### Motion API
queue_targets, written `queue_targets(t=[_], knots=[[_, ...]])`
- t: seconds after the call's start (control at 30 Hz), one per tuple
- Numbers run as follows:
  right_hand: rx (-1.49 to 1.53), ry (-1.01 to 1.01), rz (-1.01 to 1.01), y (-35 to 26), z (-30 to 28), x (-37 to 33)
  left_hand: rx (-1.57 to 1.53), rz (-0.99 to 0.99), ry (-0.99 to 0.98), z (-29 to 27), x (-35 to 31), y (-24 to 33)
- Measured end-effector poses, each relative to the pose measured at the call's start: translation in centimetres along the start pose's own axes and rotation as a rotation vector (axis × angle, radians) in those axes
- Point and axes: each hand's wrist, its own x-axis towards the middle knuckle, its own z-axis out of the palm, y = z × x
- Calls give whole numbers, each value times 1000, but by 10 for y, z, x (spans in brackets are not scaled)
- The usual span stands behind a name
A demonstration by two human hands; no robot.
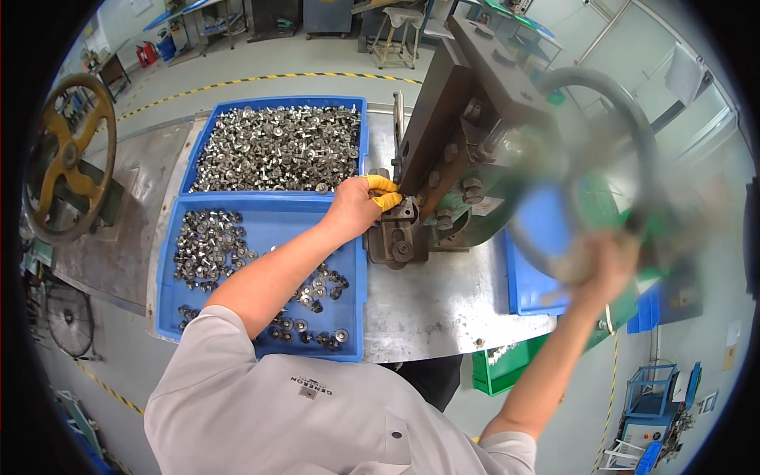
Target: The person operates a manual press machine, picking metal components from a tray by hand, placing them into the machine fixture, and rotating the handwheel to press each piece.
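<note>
My left hand reaches to the tooling of a dark metal hand press, with yellow covers on its fingertips. The thumb and finger are pinched together at the small metal fixture under the ram; whatever lies between them is too small or hidden to make out. My right hand is closed around the lower part of the press's large handwheel. Motion smears both that hand and the wheel. Beside my left forearm stands a blue tray with loose small metal parts, each a round disc with a stem.
A fuller blue tray of similar parts stands behind the first. Right of the press are another blue bin and, lower, a green bin. A second handwheel stands at far left. The metal bench ends near my body.
</note>
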Motion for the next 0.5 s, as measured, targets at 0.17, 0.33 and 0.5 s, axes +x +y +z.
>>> queue_targets(t=[0.17,0.33,0.5], knots=[[215,44,23,51,-8,-30,-19,-91,-122,-5,4,9],[-14,0,197,-20,9,3,302,109,336,-49,14,3],[-120,-88,244,-54,7,29,648,-57,-139,-56,-21,-14]])
